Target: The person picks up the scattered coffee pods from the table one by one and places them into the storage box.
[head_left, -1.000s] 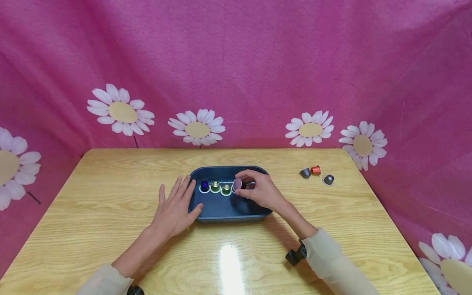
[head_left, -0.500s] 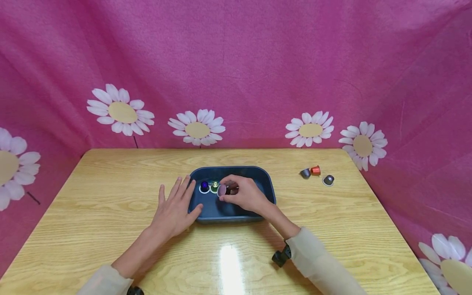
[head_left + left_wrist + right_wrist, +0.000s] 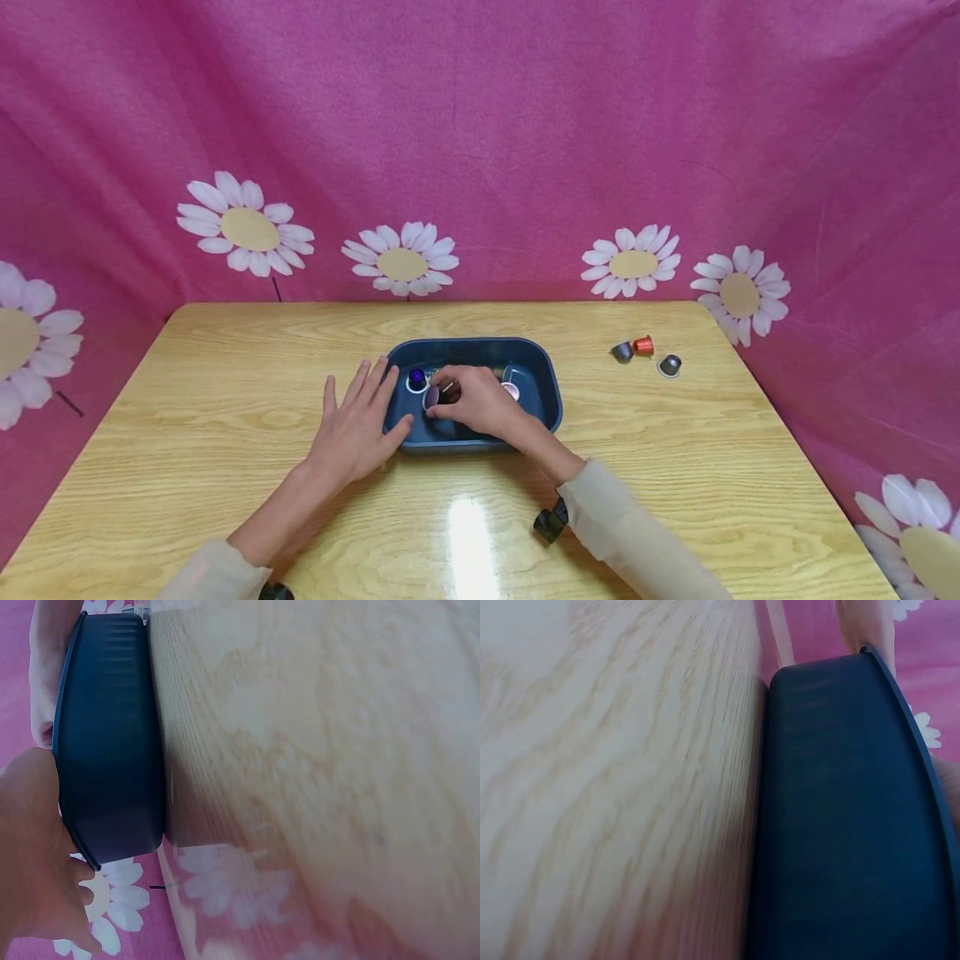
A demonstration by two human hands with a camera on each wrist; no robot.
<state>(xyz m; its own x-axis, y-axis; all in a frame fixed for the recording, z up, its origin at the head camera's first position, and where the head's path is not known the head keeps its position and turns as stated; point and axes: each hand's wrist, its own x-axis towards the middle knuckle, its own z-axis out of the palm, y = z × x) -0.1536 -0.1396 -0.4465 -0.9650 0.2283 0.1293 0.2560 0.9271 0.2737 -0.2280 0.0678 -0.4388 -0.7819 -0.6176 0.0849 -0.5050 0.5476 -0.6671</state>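
A dark blue rectangular tray with rounded corners sits mid-table in the head view. My left hand rests at its left end, fingers straight and spread over the rim. My right hand reaches inside and pinches a dark coffee capsule, tipped so its round lid faces left. Just left of it a blue capsule stands on its white rim. A pinkish capsule lid shows behind the right hand, which hides other capsules. Both wrist views show mostly the tray's outer wall.
On the table's right lie a grey capsule and a red capsule, side by side. A dark capsule stands near them. A pink daisy-printed cloth hangs around the wooden table.
My right hand has moved left inside the tray with the pinched capsule, now covering the green capsules seen earlier. A pinkish lid has come into sight behind it. My left hand stays put.
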